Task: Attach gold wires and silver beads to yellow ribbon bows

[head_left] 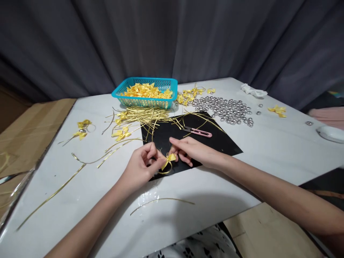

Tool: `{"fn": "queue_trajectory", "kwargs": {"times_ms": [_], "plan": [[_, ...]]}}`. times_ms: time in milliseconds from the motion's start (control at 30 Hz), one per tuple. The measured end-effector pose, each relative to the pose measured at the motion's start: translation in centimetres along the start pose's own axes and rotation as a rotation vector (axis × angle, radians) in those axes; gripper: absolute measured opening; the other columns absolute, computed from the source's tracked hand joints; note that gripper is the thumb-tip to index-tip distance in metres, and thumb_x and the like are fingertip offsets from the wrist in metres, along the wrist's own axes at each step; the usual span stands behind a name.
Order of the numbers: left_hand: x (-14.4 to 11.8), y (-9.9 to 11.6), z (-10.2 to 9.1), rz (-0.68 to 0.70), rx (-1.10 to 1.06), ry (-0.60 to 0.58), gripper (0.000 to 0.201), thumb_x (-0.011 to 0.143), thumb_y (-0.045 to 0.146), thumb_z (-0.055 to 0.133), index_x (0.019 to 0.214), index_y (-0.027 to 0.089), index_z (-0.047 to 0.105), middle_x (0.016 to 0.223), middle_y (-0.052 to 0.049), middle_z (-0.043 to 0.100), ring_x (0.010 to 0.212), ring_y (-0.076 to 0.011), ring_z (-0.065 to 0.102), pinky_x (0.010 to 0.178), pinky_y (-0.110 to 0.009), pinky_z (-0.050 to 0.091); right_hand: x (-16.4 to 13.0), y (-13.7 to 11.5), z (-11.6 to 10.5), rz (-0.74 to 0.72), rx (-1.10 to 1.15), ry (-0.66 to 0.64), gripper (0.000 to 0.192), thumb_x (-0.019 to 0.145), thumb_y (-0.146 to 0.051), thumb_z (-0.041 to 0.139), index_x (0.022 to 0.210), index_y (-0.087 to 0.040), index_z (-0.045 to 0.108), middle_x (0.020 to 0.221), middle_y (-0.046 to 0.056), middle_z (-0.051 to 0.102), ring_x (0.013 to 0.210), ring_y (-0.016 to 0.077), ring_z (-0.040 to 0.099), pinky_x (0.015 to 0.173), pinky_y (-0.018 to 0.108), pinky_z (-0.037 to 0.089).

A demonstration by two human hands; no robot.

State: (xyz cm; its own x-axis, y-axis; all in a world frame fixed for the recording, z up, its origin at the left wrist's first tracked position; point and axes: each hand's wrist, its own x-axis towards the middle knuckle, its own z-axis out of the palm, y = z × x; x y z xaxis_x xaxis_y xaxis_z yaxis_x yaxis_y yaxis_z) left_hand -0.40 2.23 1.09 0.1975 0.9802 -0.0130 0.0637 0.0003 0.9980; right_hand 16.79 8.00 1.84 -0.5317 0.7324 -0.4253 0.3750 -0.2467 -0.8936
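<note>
Over the black sheet [166,130], the left hand [141,163] is pinching a yellow bow [171,157], the right hand [195,150] is curving half-open beside it, hold unclear, and the bow is looking light, soft, best gripped mid-gather to me

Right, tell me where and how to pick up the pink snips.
Grip the pink handle, probably best from the right with the right hand. The snips lie flat on the black sheet, handle end rightward, while the metal blades point left toward the gold strands.
</note>
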Motion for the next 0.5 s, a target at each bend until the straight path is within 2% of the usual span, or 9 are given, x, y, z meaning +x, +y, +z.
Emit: {"fn": "queue_trajectory", "kwargs": {"times_ms": [100, 167, 300, 400, 500], "plan": [[0.0, -0.2, 0.2, 0.029, 0.072, -0.001, 0.035, 0.076, 0.016, 0.058, 0.062, 0.022, 0.026, 0.063, 0.003, 0.056, 0.056, -0.0079, 0.045, 0.054, -0.022, 0.037, 0.0, -0.3, -0.3, 0.059, 0.154, -0.083, 0.051, 0.092, -0.05, 0.034, 0.084, -0.012, 0.068, 0.051, -0.002, 0.052, 0.036, 0.0048, 0.037, 0.035, 0.017, 0.032], [0.0, -0.3, 0.3, 0.046, 0.114, -0.01, 0.035, 0.077, 0.016, 0.057, 0.062, 0.022, 0.026, 0.062, 0.004, 0.055, 0.057, -0.0084, 0.045, 0.055, -0.022, 0.036, 0.1, -0.5, -0.4, 0.057, 0.198, -0.119, 0.044, 0.089, -0.05, 0.045, 0.088, -0.014, 0.07, 0.053, -0.002, 0.051, 0.041, 0.0046, 0.038, 0.036, 0.015, 0.033], [-0.1, -0.4, 0.2, 0.068, 0.159, -0.011, 0.034, 0.077, 0.016, 0.056, 0.062, 0.022, 0.026, 0.062, 0.004, 0.054, 0.057, -0.0087, 0.045, 0.055, -0.023, 0.037, 0.4, -1.2, -0.6, 0.05, 0.227, -0.052, 0.02, 0.081, -0.032, 0.063, 0.079, -0.014, 0.072, 0.062, -0.001, 0.054, 0.052, 0.0041, 0.043, 0.041, 0.012, 0.034], [-0.1, -0.5, 0.1, 0.067, 0.167, 0.0, 0.034, 0.076, 0.016, 0.056, 0.062, 0.022, 0.026, 0.061, 0.004, 0.053, 0.056, -0.0086, 0.044, 0.054, -0.023, 0.036, 0.4, -1.9, -0.8, 0.108, 0.348, -0.068, 0.018, 0.083, -0.022, 0.059, 0.071, -0.014, 0.07, 0.074, 0.001, 0.058, 0.059, 0.0044, 0.047, 0.047, 0.013, 0.04], [0.0, -0.4, 0.1, 0.07, 0.155, 0.005, 0.034, 0.075, 0.015, 0.057, 0.062, 0.022, 0.026, 0.061, 0.004, 0.054, 0.056, -0.0085, 0.044, 0.054, -0.023, 0.036, 0.3, -2.3, -1.1, 0.122, 0.374, -0.152, 0.025, 0.088, -0.026, 0.051, 0.076, -0.015, 0.069, 0.077, 0.002, 0.059, 0.06, 0.0056, 0.049, 0.049, 0.016, 0.042]]}}
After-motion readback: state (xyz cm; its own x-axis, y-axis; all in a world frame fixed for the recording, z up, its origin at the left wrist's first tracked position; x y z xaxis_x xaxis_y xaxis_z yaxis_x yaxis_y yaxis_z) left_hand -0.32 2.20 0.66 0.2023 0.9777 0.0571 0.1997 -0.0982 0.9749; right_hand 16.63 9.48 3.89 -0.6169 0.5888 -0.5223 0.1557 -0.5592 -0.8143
